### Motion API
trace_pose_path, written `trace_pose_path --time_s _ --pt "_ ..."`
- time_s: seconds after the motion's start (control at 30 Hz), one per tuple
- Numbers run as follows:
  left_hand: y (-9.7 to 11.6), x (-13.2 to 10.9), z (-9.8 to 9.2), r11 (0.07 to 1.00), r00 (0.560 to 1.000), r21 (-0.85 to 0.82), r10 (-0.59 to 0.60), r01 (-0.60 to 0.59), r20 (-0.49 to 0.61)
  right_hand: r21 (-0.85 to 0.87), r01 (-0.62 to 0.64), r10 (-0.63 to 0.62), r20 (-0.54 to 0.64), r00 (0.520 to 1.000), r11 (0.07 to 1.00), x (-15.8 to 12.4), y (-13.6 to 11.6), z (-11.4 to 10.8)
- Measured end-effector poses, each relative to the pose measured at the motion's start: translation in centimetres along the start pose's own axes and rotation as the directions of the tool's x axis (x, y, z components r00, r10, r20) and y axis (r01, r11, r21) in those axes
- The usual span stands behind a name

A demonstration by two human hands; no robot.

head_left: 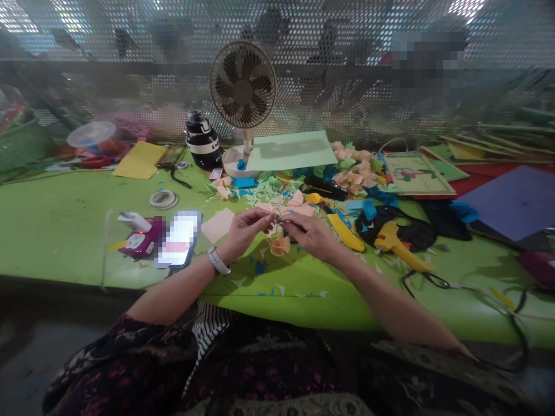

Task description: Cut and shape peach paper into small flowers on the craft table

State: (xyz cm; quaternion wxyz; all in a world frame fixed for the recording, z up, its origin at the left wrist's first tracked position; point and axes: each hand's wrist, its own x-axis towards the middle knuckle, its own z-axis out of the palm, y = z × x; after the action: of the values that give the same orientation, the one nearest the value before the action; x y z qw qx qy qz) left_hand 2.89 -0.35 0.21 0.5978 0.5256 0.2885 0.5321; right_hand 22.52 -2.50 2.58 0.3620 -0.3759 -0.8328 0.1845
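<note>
My left hand (246, 231) and my right hand (313, 232) meet above the table, thumbs and fingertips pinched together. Whatever lies between the fingertips is too small and dim to name; pale bits of paper show around it. A curled peach paper flower (280, 245) sits just below the fingers, and I cannot tell whether it touches them. Behind my hands are peach paper pieces (296, 200) and many green and white paper scraps (269, 189). A flat peach paper square (218, 225) lies beside my left hand. Right of my right hand lies a yellow tool with a long flat handle (346, 232).
A yellow hot glue gun (401, 245) with a trailing cord rests on the right. On the left are a lit phone (178, 240), a purple power block (141, 238) and a tape roll (163, 199). A fan (243, 89) and black bottle (203, 141) stand behind, before a perforated screen.
</note>
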Motion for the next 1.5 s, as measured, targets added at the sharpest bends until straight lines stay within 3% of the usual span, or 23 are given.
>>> trace_pose_path --time_s 0.17,0.3,0.43,0.7,0.9,1.1,1.5 --pt "-0.2 0.0 -0.1 1.000 1.000 -0.001 0.003 -0.003 0.021 0.026 -0.014 0.014 0.006 1.000 1.000 -0.1 0.0 0.1" --pt "-0.2 0.0 -0.2 0.997 0.997 0.029 0.074 -0.074 0.000 0.048 -0.049 0.053 -0.083 0.995 0.998 -0.2 0.1 0.5" --pt "-0.1 0.1 -0.2 0.992 0.993 0.074 0.108 -0.105 -0.043 -0.042 0.046 -0.052 -0.159 0.986 0.998 -0.2 0.5 0.8" --pt "0.0 0.1 -0.1 0.993 0.996 0.089 0.082 -0.080 -0.023 -0.076 0.123 -0.132 -0.123 0.984 0.990 0.0 1.0 0.5" --pt "-0.1 0.2 -0.2 0.998 0.999 0.047 0.043 -0.041 -0.032 -0.003 0.018 -0.018 -0.051 0.999 1.000 -0.1 0.5 0.3" --pt "-0.1 0.2 -0.4 0.988 0.992 0.104 0.119 -0.114 -0.041 -0.006 0.046 -0.046 -0.042 0.998 0.999 -0.1 0.7 0.9" --pt "0.0 0.2 -0.2 0.996 0.996 0.067 0.063 -0.059 -0.055 0.095 -0.037 0.036 0.016 0.999 0.995 0.0 0.9 0.6"
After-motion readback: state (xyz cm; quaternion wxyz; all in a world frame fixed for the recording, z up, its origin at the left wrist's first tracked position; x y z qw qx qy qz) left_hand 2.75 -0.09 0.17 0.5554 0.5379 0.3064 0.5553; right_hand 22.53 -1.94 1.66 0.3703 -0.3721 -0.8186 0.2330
